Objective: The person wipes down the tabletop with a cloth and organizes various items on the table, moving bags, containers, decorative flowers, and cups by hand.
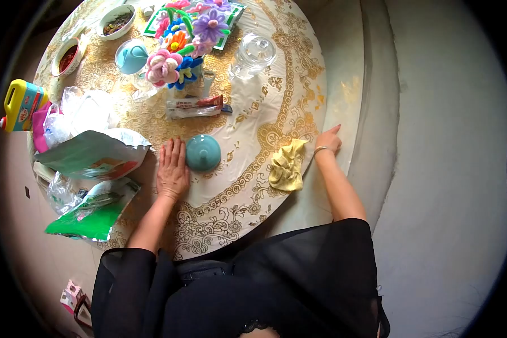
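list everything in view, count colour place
table: 1, cream and gold, centre
bowl or lid: 1, teal, middle
cloth: 1, yellow, right table edge
flowers: several, multicoloured, far side
glass pot: 1, clear, right of flowers
round container: 1, blue, left of flowers
sachets: few, red and white, middle
bowls: 2, white, far left
jug: 1, yellow, left edge
bags: several, silver, green, clear, left
box: 1, pink, lower left
sleeves: 2, black, bottom
left hand: 1, bare, on table
right hand: 1, bare, right of cloth

Round gold-patterned table (248, 132), teal lid (203, 153), crumpled yellow cloth (287, 167), two white bowls (116, 36), slim packets (200, 103), probably a glass teapot (256, 53)
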The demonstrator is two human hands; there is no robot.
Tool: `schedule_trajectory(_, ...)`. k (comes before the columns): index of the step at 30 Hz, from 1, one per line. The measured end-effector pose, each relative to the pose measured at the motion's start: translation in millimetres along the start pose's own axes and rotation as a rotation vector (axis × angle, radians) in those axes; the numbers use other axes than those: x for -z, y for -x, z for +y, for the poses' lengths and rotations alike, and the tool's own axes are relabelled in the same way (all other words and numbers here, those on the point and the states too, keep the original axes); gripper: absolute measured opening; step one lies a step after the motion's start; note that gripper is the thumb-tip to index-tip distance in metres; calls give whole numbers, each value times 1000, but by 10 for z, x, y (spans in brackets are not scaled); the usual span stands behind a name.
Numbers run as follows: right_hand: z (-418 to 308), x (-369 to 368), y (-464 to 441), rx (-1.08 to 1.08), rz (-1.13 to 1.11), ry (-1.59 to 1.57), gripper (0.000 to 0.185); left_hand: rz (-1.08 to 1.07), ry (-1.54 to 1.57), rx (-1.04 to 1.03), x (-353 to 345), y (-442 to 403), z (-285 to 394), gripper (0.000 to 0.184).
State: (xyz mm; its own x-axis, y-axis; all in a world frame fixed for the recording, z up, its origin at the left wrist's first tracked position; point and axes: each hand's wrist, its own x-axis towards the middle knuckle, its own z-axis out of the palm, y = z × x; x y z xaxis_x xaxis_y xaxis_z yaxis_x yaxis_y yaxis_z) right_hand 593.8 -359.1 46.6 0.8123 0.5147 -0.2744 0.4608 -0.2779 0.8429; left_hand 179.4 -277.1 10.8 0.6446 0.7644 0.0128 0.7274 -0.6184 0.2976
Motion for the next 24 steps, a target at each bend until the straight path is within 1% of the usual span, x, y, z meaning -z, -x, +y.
schedule_trajectory(2, -23, -14, -35, -38, 1, -67, 42, -12, 2, 3, -8, -9, -17, 66)
schedule_trajectory(4, -67, -37, 61, -47, 48, 148, 48, 0, 1, -1, 1, 8, 1, 66)
schedule_trajectory(5, -100, -30, 112, -49, 46, 150, 48, 0, 3, -3, -10, 3, 2, 66)
schedule_trajectory(7, -206, 71, 358, 63, -47, -514, 40, 20, -21, -12, -28, 3, -8, 66)
schedule_trajectory(9, -400, 102, 718, 127, 203, -632, 29, 9, -16, -5, -6, 4, 3, 66)
schedule_trajectory(11, -485, 275, 1128, 347, 100, -783, 41, -4, -21, -9, 13, -21, 11, 66)
schedule_trajectory(13, -625, 198, 1418, 343, 221, -877, 53, -30, -31, -6, 18, -5, 16, 66)
schedule_trajectory(14, -654, 127, 1465, 347, 198, -952, 63, -34, -32, -12, 13, -4, 17, 66)
schedule_trajectory(15, -639, 113, 1554, 346, 196, -955, 63, -20, -35, -9, 6, -7, 17, 66)
schedule_trajectory(17, -601, 103, 1770, 435, 265, -983, 72, -10, -43, -10, 1, -4, 11, 66)
schedule_trajectory(18, -664, 3, 1804, 413, 324, -1029, 76, -2, -46, -8, -1, -5, 9, 65)
schedule_trajectory(19, -734, -119, 1771, 409, 318, -1035, 76, 6, -46, -6, -10, 1, 9, 65)
schedule_trajectory(21, -817, -290, 1601, 364, 521, -1300, 71, 39, -55, -24, -77, -15, -19, 64)
schedule_trajectory(22, -783, -239, 1538, 306, 543, -1263, 67, 63, -60, -35, -74, -1, -26, 63)
schedule_trajectory(24, -769, -289, 1148, 182, 626, -1338, 66, 35, -55, -26, -36, 11, -4, 63)
